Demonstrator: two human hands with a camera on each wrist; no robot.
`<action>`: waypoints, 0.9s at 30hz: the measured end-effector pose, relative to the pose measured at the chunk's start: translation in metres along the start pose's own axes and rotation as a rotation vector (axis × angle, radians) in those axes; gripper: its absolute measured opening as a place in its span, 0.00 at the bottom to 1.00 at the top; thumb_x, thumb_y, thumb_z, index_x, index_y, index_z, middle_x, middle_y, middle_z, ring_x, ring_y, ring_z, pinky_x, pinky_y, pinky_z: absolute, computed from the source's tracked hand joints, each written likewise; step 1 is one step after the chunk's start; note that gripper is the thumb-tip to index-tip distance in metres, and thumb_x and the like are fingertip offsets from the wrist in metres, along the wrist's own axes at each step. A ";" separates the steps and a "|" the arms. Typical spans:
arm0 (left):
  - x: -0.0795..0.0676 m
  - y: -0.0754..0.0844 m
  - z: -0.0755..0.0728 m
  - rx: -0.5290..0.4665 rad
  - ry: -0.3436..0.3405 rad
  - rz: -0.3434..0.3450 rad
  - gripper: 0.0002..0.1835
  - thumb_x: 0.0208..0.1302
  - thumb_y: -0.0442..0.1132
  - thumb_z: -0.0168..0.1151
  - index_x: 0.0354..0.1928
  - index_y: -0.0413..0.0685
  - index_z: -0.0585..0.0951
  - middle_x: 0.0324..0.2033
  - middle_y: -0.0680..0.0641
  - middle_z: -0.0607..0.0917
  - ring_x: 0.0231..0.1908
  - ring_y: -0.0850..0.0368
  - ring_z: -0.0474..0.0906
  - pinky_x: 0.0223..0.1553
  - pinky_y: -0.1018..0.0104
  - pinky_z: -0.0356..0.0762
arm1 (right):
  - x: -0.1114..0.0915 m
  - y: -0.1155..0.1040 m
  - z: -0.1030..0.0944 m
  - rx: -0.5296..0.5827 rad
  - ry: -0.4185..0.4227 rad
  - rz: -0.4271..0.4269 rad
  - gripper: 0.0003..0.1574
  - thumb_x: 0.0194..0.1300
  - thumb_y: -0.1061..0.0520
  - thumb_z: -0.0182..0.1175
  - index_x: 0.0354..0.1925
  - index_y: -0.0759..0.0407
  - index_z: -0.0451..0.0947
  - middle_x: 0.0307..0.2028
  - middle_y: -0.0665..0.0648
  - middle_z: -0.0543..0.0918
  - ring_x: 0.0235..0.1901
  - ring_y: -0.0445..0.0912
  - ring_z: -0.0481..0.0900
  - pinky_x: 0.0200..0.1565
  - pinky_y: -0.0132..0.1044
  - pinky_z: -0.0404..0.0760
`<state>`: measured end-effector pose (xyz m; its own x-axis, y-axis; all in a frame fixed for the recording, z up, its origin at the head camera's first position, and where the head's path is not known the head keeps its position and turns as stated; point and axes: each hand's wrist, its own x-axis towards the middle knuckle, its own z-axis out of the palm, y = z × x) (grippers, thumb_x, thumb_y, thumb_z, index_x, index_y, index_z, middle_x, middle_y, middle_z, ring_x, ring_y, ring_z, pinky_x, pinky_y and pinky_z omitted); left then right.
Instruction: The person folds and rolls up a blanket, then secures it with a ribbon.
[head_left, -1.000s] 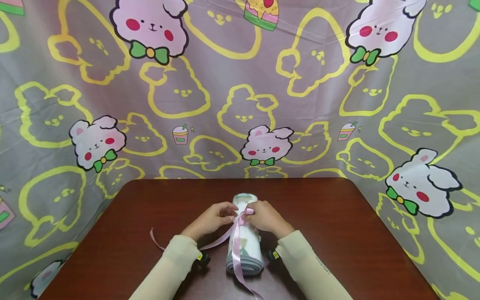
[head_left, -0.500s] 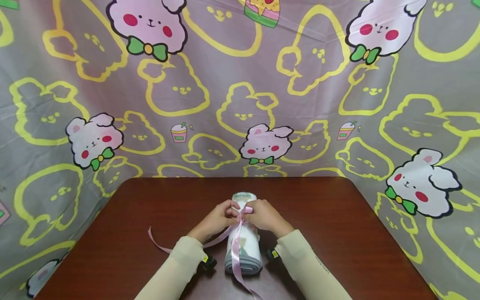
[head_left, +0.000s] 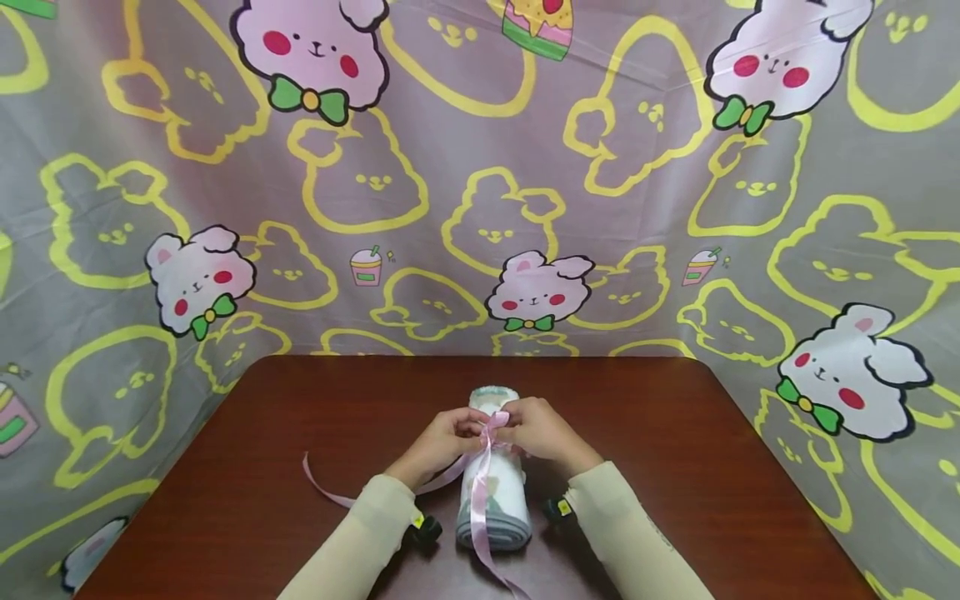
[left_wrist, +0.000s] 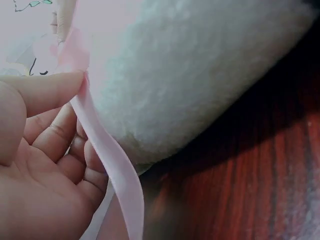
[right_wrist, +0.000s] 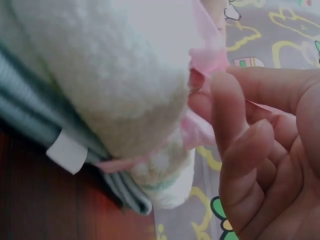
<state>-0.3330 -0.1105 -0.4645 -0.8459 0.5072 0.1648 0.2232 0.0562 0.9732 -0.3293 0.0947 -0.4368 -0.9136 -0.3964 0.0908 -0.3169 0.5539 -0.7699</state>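
A rolled towel (head_left: 504,492), white and fluffy with a grey-green edge, lies lengthwise on the table. Round its upper part goes a pink satin ribbon (head_left: 480,500), gathered on top into a small loop between the hands. One long tail runs down over the roll's near end; another trails off to the left. From the left, my left hand (head_left: 450,437) pinches the ribbon between thumb and fingers, as the left wrist view also shows the ribbon (left_wrist: 107,145) at the thumb tip. On the right side, my right hand (head_left: 543,429) pinches the ribbon (right_wrist: 207,60) near the loop.
The brown wooden table (head_left: 660,467) carries the towel. Behind and beside it hangs a grey cloth (head_left: 420,242) printed with cartoon rabbits. A white tag (right_wrist: 67,151) sticks out from the towel's edge in the right wrist view.
My left hand has come in to the ribbon and pinches it. The loop, earlier pointing right under my right fingers, now stands up between both hands.
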 end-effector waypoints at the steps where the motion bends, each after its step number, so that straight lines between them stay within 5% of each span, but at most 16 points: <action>1: 0.000 -0.001 0.001 -0.013 -0.001 -0.008 0.14 0.60 0.25 0.64 0.49 0.34 0.79 0.35 0.46 0.85 0.37 0.57 0.79 0.38 0.67 0.76 | -0.001 0.000 -0.001 -0.012 0.002 0.003 0.05 0.61 0.58 0.68 0.29 0.53 0.80 0.20 0.56 0.81 0.15 0.53 0.77 0.15 0.36 0.73; 7: 0.000 0.000 0.002 -0.025 0.010 -0.021 0.12 0.60 0.25 0.64 0.47 0.34 0.80 0.34 0.45 0.84 0.36 0.57 0.78 0.36 0.67 0.76 | -0.002 -0.002 -0.007 -0.074 -0.006 -0.013 0.04 0.61 0.58 0.68 0.31 0.52 0.81 0.20 0.57 0.80 0.13 0.45 0.74 0.16 0.36 0.74; 13: -0.001 0.002 0.000 0.023 -0.007 -0.020 0.12 0.61 0.27 0.64 0.48 0.36 0.81 0.35 0.46 0.84 0.37 0.56 0.78 0.38 0.66 0.76 | -0.005 -0.006 -0.012 -0.102 -0.003 -0.012 0.04 0.62 0.58 0.66 0.30 0.52 0.81 0.19 0.58 0.79 0.15 0.50 0.76 0.18 0.38 0.75; 20: 0.011 -0.025 -0.006 0.064 -0.013 0.017 0.14 0.68 0.35 0.60 0.55 0.45 0.80 0.41 0.45 0.84 0.40 0.55 0.79 0.41 0.60 0.77 | -0.003 -0.008 -0.006 -0.162 0.003 -0.024 0.05 0.62 0.58 0.66 0.29 0.51 0.81 0.18 0.56 0.79 0.13 0.43 0.74 0.17 0.37 0.74; 27: 0.014 -0.028 -0.005 0.142 -0.036 0.068 0.13 0.63 0.42 0.67 0.48 0.48 0.85 0.40 0.51 0.85 0.39 0.55 0.78 0.39 0.65 0.77 | -0.003 -0.015 -0.010 -0.193 0.035 -0.024 0.02 0.63 0.58 0.65 0.32 0.55 0.82 0.19 0.49 0.78 0.13 0.43 0.75 0.17 0.36 0.75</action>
<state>-0.3536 -0.1088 -0.4882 -0.8091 0.5443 0.2216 0.3482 0.1403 0.9269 -0.3245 0.0949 -0.4194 -0.9122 -0.3878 0.1321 -0.3790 0.6762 -0.6317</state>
